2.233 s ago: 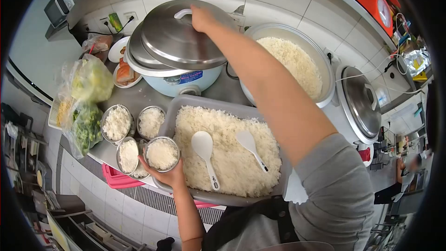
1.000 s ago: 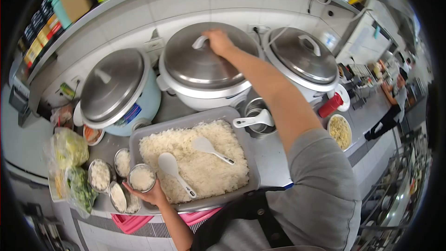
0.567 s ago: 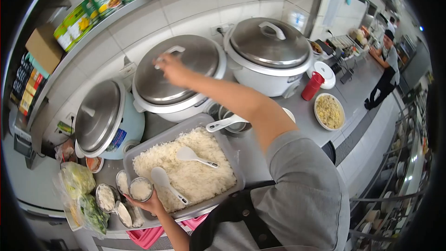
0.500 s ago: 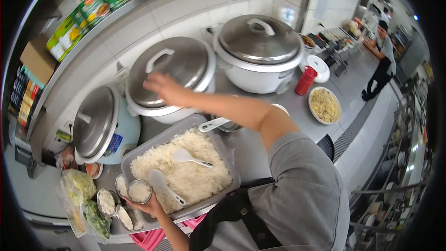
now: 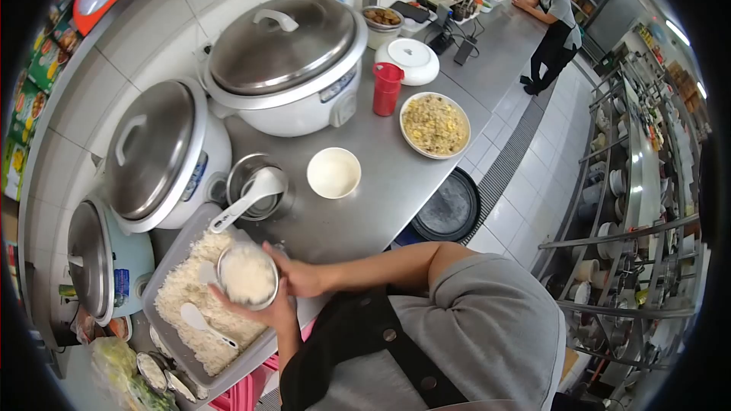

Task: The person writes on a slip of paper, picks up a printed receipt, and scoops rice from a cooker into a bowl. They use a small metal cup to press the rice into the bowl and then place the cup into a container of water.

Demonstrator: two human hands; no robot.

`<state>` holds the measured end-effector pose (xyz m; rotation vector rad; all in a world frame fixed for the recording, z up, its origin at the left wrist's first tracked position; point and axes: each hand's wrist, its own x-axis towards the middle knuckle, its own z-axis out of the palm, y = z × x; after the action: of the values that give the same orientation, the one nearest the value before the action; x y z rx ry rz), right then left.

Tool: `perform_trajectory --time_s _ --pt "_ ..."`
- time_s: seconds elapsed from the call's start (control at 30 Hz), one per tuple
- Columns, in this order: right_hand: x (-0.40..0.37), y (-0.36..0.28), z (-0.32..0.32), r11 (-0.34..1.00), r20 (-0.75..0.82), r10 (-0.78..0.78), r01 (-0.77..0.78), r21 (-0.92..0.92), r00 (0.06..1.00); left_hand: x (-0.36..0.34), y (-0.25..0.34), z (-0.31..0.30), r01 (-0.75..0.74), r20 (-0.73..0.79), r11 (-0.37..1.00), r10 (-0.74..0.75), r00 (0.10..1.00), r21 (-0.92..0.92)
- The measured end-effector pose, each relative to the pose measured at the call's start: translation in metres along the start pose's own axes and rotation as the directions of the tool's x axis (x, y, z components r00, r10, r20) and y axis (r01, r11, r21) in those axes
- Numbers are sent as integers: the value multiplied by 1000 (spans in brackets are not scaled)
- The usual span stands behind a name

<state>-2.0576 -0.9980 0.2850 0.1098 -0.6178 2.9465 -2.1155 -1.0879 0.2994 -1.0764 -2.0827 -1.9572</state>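
A round metal bowl (image 5: 248, 277) heaped with white rice is between my two hands, above the edge of a grey tub (image 5: 162, 278) of rice. My left hand (image 5: 263, 313) holds it from the near side, fingers curled under it. My right hand (image 5: 299, 272) is closed against its right side, the fingers partly hidden. In the tub lies a white rice paddle (image 5: 205, 323); the bowl partly covers a second pale paddle. Behind the bowl, another white paddle (image 5: 247, 199) rests across a metal pot (image 5: 266, 215). A white bowl (image 5: 333, 173) stands to its right.
Three lidded rice cookers (image 5: 285, 53) line the wall. A red pitcher (image 5: 387, 91) and a plate of fried rice (image 5: 435, 125) stand on the steel counter. More rice bowls (image 5: 152, 371) and bagged greens (image 5: 114, 369) are at lower left. Another person (image 5: 556, 23) leans on the far counter.
My right hand has come down from over the rice cooker lid to the rice bowl. My left hand has raised that bowl and brought it rightward across the tub. The view has turned right.
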Motion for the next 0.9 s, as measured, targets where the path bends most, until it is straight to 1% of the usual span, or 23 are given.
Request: perform_trajectory --time_s 0.03,0.07,0.1,0.13,0.17,0.23,0.27,0.3,0.33,0.37,0.4,0.43,0.47,0.5,0.57,0.6,0.63,0.67,0.7,0.73,0.77,0.8,0.9 --pt "-10 -18 0 993 1 -26 26 119 1000 -4 3 20 83 32 989 -80 996 -122" --pt "-14 -23 -37 909 301 -63 -70 410 952 -7 2 30 111 159 994 -107 981 -14" --pt "-25 -38 -48 899 231 -52 -55 434 972 -11 -2 37 131 275 986 -154 949 102" --pt "-37 -53 -59 889 159 -41 -36 457 986 -14 -5 47 71 366 994 -99 925 88" --pt "-62 -85 -41 984 -270 23 27 179 963 -15 -8 57 17 447 997 -49 893 74" --pt "-86 -123 -50 975 -386 -192 221 32 902 -8 10 70 -115 599 987 24 800 115" --pt "-99 -142 -63 963 -445 -269 248 -106 854 -7 10 75 -86 573 992 16 819 95" --pt "-115 -160 -86 943 -485 -298 175 -284 822 -6 9 78 -65 544 995 14 839 74" --pt "-125 -184 -86 926 -521 -342 185 -329 782 -4 11 83 -28 412 999 16 911 24" --pt "-130 -203 -79 884 -579 -440 218 -414 686 -1 5 80 -30 339 997 2 941 78" --pt "-134 -219 -80 840 -554 -511 243 -485 658 4 -4 73 -34 266 991 -2 964 129" --pt "-138 -231 -94 796 -515 -557 243 -554 651 9 -13 64 -36 197 984 1 980 177" --pt "-136 -236 -95 752 -520 -594 192 -631 614 12 -25 56 32 58 988 -42 997 151" --pt "-133 -238 -96 698 -519 -635 137 -703 573 14 -38 46 94 -76 989 -86 993 112" --pt "-119 -229 -110 418 -357 -698 -51 -907 621 17 -61 17 242 -295 970 -223 929 29" --pt "-110 -223 -118 241 -267 -710 -131 -962 652 20 -66 4 266 -335 963 -239 912 38" --pt "-101 -216 -128 80 -169 -677 -157 -984 716 26 -72 -11 285 -375 958 -249 893 42" --pt "-90 -206 -140 -84 -77 -625 -165 -983 777 20 -100 -42 357 -331 924 -297 896 139" --pt "-82 -198 -152 -246 3 -554 -159 -956 833 21 -92 -40 362 -294 874 -271 917 325" --pt "-77 -190 -163 -388 1 -502 -224 -894 865 23 -78 -38 353 -251 790 -257 933 502" --pt "-74 -182 -171 -522 -14 -450 -275 -808 893 22 -68 -38 325 -204 676 -254 945 662" --pt "-72 -176 -179 -644 -36 -398 -307 -700 917 15 -78 -48 392 -190 614 -370 910 685" --pt "-73 -173 -181 -633 -177 -384 -397 -664 906 -1 -82 -51 326 -219 679 -243 945 658"
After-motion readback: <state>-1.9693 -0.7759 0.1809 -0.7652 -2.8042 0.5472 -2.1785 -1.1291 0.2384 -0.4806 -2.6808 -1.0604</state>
